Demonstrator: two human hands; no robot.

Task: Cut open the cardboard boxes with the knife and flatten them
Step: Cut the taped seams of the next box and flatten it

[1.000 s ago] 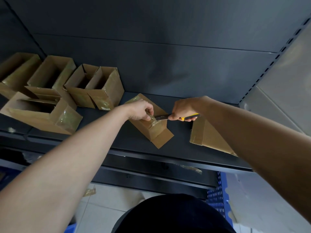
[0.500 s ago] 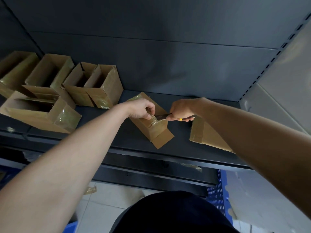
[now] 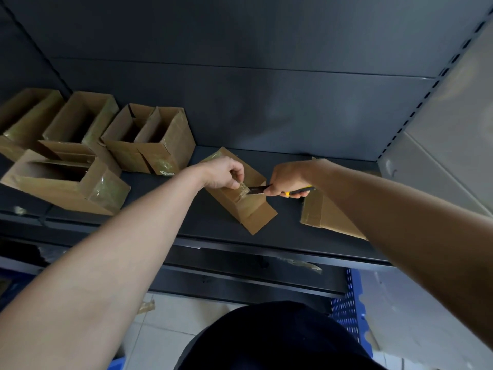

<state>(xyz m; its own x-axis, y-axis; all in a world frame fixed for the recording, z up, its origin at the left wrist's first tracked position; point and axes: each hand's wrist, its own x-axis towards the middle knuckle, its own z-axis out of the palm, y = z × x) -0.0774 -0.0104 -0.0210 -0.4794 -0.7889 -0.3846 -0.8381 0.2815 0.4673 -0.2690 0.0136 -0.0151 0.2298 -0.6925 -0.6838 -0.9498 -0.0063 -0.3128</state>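
Our right hand (image 3: 287, 178) hides most of the knife (image 3: 258, 188); our forearm (image 3: 386, 209) covers the 3 o'clock box (image 3: 320, 216) — the 9 o'clock box (image 3: 18, 124) runs off-frame.

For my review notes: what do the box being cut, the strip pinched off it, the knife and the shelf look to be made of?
Box: matte brown cardboard, creased at its folds. Strip: probably clear plastic tape, glossy and crinkled. Knife: dark blade, seemingly metal; yellow-and-black handle, likely plastic. Shelf: likely painted metal, smooth dark grey, with a perforated upright.
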